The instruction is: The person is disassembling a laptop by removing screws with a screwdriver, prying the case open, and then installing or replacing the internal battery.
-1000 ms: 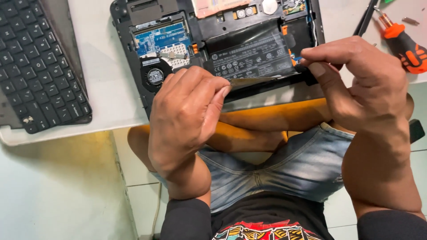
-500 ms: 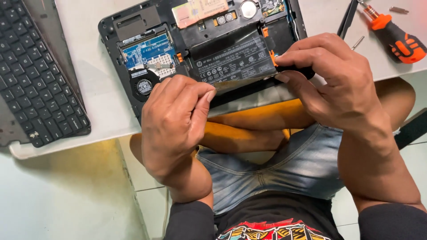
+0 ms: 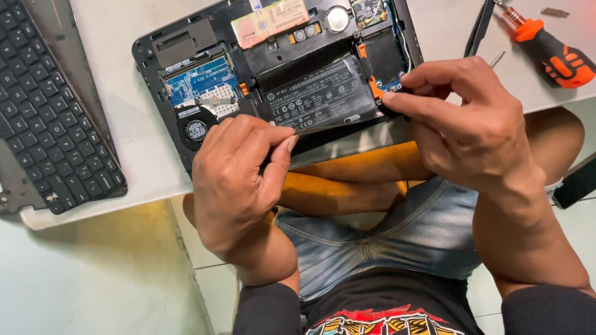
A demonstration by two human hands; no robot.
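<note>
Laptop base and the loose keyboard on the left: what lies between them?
In the head view, only bare white tabletop separates the opened laptop base from the detached keyboard; nothing rests on that strip.

A low white table with a smooth, matte top (image 3: pixel 149 167) fills the upper part of the view, its rounded near edge overhanging a floor of pale, glossy square tiles (image 3: pixel 74 279) with thin dark grout lines. The light is soft and even, throwing faint reflections on the tiles. At the right edge a dark block-shaped object (image 3: pixel 577 183) sits on the floor, possibly a furniture leg.
</note>
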